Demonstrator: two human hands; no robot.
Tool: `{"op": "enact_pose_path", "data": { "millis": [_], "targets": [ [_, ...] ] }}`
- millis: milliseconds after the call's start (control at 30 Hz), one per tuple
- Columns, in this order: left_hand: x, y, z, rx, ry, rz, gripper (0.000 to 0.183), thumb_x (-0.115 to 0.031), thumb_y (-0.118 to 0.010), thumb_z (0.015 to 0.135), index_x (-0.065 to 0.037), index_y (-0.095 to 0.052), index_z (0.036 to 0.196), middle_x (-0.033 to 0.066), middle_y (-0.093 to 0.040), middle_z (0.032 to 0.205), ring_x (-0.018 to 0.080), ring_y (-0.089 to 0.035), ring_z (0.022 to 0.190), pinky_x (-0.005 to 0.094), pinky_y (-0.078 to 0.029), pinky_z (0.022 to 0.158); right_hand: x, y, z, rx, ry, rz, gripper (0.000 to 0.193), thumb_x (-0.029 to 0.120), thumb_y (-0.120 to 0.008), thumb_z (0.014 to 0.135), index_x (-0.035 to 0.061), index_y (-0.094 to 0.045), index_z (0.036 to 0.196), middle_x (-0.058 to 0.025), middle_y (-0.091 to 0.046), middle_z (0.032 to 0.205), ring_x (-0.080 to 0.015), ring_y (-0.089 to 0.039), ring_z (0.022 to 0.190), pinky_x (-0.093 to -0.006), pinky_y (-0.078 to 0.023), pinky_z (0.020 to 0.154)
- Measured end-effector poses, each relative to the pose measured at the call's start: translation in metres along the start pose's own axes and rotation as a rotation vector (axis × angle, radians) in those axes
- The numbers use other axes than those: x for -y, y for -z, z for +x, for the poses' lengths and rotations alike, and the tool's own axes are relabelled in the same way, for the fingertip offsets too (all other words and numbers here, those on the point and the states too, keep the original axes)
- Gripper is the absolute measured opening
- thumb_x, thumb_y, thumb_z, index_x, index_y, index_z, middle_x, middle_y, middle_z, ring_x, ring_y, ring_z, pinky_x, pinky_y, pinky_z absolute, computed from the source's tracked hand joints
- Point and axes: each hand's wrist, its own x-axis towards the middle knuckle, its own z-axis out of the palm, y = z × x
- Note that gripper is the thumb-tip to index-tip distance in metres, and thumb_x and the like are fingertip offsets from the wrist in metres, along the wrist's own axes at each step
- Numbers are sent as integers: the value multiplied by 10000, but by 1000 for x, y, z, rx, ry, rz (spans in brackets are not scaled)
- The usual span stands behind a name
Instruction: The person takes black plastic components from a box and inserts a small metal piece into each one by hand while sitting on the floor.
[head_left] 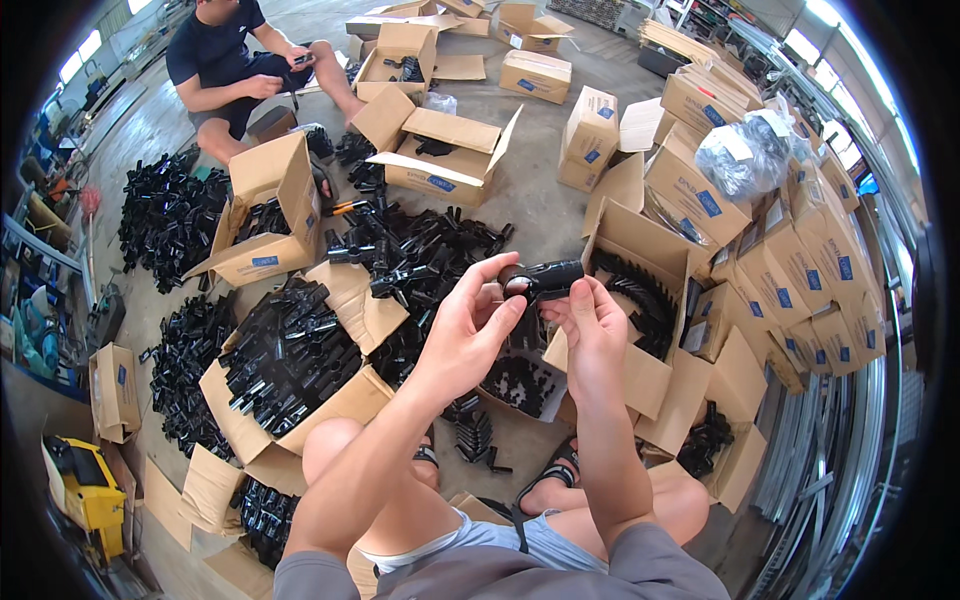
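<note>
Both hands are raised in front of me around a black tubular plastic part [553, 276]. My left hand [477, 318] is closed on its left end, with thumb and fingers around a rounded, shiny section. The right end is pinched between the thumb and fingers of my right hand [594, 318]. Below the hands lies a tray of small black pieces [515, 383]. A heap of loose black parts [420, 250] spreads on the floor behind my left hand. Just right of my right hand, an open carton [650, 240] contains black parts stacked in curved rows.
At the left, an open carton [290, 360] is full of black parts, with more heaps around it. Stacked cartons [790, 270] and metal bars [825, 480] line the right side. Another person [225, 70] sits at the far left, handling a small part. A yellow machine [92, 500] stands lower left.
</note>
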Motion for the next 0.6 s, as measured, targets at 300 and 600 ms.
{"op": "enact_pose_path", "data": {
  "millis": [300,600],
  "targets": [
    [1,3,-3,-22,-37,15,472,-75,-812,893,-98,-664,1340,-105,-487,751,-12,-401,673,187,-375,613,0,-4,-2,63,15,3,417,319,-670,1030,-44,-630,1233,-95,-735,1053,-147,-712,898,-276,-545,828],
    [-13,24,-6,15,-27,71,421,-40,-762,930,-66,-652,1336,-8,-705,1114,29,-635,899,197,-519,757,-15,-16,3,140,-47,70,410,295,-684,1021,-23,-634,1275,-78,-728,1112,-137,-700,936,-265,-528,830]
  ]
}}
